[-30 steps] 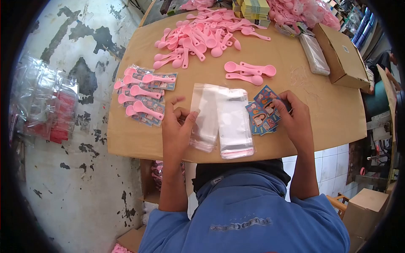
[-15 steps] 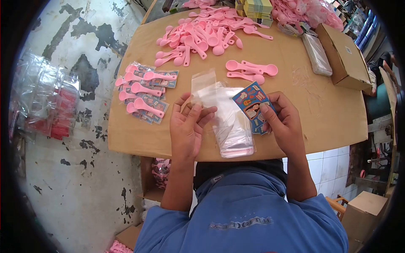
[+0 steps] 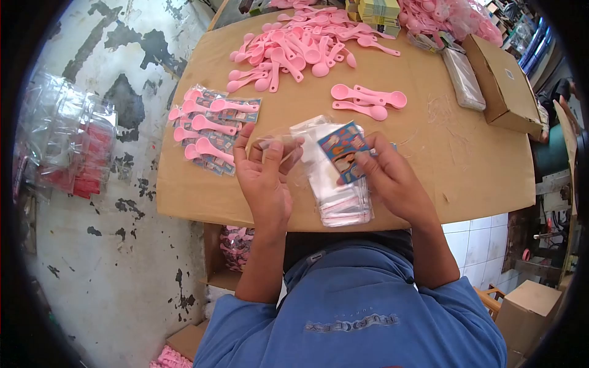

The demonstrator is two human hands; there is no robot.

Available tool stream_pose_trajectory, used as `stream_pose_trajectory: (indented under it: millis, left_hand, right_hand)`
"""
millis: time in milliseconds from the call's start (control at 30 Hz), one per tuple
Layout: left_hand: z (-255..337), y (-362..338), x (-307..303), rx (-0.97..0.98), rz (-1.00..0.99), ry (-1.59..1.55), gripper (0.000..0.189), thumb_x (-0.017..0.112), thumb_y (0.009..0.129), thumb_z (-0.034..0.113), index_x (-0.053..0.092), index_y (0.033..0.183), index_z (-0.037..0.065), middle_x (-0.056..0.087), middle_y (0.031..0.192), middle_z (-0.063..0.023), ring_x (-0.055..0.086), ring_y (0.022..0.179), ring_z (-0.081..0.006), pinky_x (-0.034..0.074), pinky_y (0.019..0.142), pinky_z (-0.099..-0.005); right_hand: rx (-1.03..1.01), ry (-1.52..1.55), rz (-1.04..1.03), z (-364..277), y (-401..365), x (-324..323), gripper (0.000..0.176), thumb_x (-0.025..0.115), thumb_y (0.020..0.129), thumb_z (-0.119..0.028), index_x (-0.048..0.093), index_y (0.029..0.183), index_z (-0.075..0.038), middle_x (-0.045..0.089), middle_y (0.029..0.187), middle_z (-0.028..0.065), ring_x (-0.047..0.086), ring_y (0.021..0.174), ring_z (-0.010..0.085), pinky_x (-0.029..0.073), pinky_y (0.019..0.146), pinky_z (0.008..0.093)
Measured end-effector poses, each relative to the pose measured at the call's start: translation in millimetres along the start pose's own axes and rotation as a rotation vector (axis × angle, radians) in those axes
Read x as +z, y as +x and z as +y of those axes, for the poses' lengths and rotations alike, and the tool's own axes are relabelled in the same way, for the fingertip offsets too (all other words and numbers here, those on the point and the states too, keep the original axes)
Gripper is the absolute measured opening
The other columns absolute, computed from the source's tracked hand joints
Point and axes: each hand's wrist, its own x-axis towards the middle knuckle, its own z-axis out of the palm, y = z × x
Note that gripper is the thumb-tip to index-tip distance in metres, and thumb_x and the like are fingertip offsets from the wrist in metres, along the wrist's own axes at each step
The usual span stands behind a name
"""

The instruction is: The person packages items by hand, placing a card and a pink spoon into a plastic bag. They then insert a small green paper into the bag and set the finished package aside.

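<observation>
Between the thumb and fingers of my left hand [image 3: 267, 175] is a clear plastic bag [image 3: 276, 142], partly lost against the table. My right hand [image 3: 396, 181] pinches a blue printed card [image 3: 343, 150] by its right edge. The card is tilted above a stack of clear plastic bags [image 3: 340, 205], which lies on the table between my hands. Left of my left hand, pink measuring spoons [image 3: 215, 127] rest on several packed blue cards [image 3: 248, 116]. Beyond the bags lies a small group of pink spoons [image 3: 368, 99].
A large heap of pink spoons [image 3: 294, 52] covers the far side of the brown table [image 3: 485, 178]. Yellowish card stacks [image 3: 375, 13] stand behind it. At the right are a wrapped clear pack [image 3: 463, 80] and an open cardboard box [image 3: 506, 89]. Plastic-wrapped goods [image 3: 73, 141] sit at the far left.
My right hand has brought the card leftward, closer to my left hand. My left hand has shifted slightly left and up with the bag, uncovering more of the bag stack.
</observation>
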Motion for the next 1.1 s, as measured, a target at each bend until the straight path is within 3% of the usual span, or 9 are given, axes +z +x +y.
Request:
stream_pose_trajectory:
  millis: [167,367,567,600,700,733,833,967,1100]
  left_hand:
    - [-1.2,-4.0,13.5,0.014,0.003,0.006,0.057,0.065,0.101,0.001,0.033,0.149,0.003,0.060,0.119,-0.0123,0.074,0.105,-0.0331,0.066,0.086,-0.0412]
    - [-13.5,-7.0,10.8,0.054,-0.023,0.024,0.056,0.063,0.101,-0.002,0.034,0.148,0.002,0.058,0.120,-0.0113,0.070,0.108,-0.0221,0.063,0.088,-0.0348]
    - [-25.4,-16.0,-2.8,0.033,-0.033,-0.005,0.029,0.062,0.101,0.001,0.046,0.124,0.005,0.060,0.120,-0.0111,0.067,0.107,-0.0181,0.060,0.096,-0.0366]
    - [-17.5,-22.6,3.7,-0.014,-0.084,0.063,0.013,0.058,0.107,0.014,0.048,0.109,0.005,0.063,0.115,-0.0125,0.068,0.104,-0.0203,0.058,0.095,-0.0363]
    - [-15.3,-27.2,-17.3,-0.154,-0.364,0.170,0.028,0.050,0.111,0.028,0.052,0.101,0.003,0.067,0.110,-0.0142,0.070,0.102,-0.0241,0.057,0.095,-0.0375]
    - [-17.8,-24.6,-20.2,-0.162,-0.451,0.183,0.042,0.045,0.112,0.038,0.059,0.105,-0.001,0.070,0.114,-0.0166,0.070,0.108,-0.0275,0.056,0.096,-0.0388]
    - [-16.8,-26.3,-1.0,-0.435,-0.284,-0.178,0.047,0.046,0.112,0.039,0.060,0.127,-0.003,0.069,0.126,-0.0189,0.068,0.115,-0.0284,0.055,0.100,-0.0406]
    - [-9.7,-18.8,6.0,-0.464,-0.307,-0.286,0.041,0.053,0.110,0.024,0.055,0.140,-0.005,0.068,0.131,-0.0197,0.067,0.122,-0.0291,0.055,0.106,-0.0445]
    - [-6.8,-13.6,12.6,-0.434,-0.278,-0.261,0.038,0.057,0.107,0.009,0.053,0.143,-0.004,0.068,0.130,-0.0198,0.070,0.118,-0.0278,0.059,0.103,-0.0414]
  right_hand:
    - [0.047,0.223,-0.086,-13.5,1.5,-6.6,0.021,0.060,0.109,-0.021,0.058,0.116,-0.001,0.064,0.100,0.0028,0.059,0.087,0.0063,0.050,0.078,0.0256]
    - [-0.068,0.195,-0.030,-3.6,16.3,10.9,0.016,0.065,0.105,-0.014,0.060,0.112,0.000,0.068,0.099,0.0019,0.063,0.087,0.0068,0.052,0.080,0.0254]
    - [-0.137,0.269,0.016,-12.5,19.6,0.2,0.013,0.067,0.104,-0.011,0.061,0.110,0.000,0.072,0.103,0.0053,0.066,0.091,0.0075,0.053,0.082,0.0247]
    - [-0.134,0.272,0.028,-16.5,18.9,-2.8,0.013,0.067,0.104,-0.011,0.061,0.110,0.000,0.072,0.104,0.0055,0.067,0.092,0.0075,0.054,0.082,0.0245]
    - [-0.130,0.288,0.052,-23.6,15.9,-6.9,0.014,0.068,0.103,-0.010,0.061,0.110,-0.001,0.072,0.105,0.0056,0.067,0.093,0.0072,0.054,0.083,0.0240]
    - [-0.136,0.299,0.047,-24.9,15.8,-5.2,0.014,0.068,0.103,-0.010,0.061,0.110,-0.001,0.072,0.105,0.0055,0.067,0.093,0.0071,0.054,0.083,0.0239]
    - [-0.111,0.245,-0.007,-24.8,13.0,-5.5,0.015,0.068,0.103,-0.011,0.061,0.111,-0.001,0.072,0.105,0.0052,0.067,0.094,0.0068,0.054,0.083,0.0240]
    - [-0.067,0.200,-0.081,-28.2,4.2,-8.9,0.016,0.068,0.103,-0.012,0.060,0.111,-0.001,0.071,0.103,0.0039,0.066,0.095,0.0069,0.053,0.083,0.0238]
    - [-0.106,0.125,0.104,-24.5,-3.9,-15.6,0.014,0.067,0.104,-0.012,0.062,0.111,-0.001,0.070,0.099,0.0016,0.064,0.085,0.0044,0.052,0.074,0.0222]
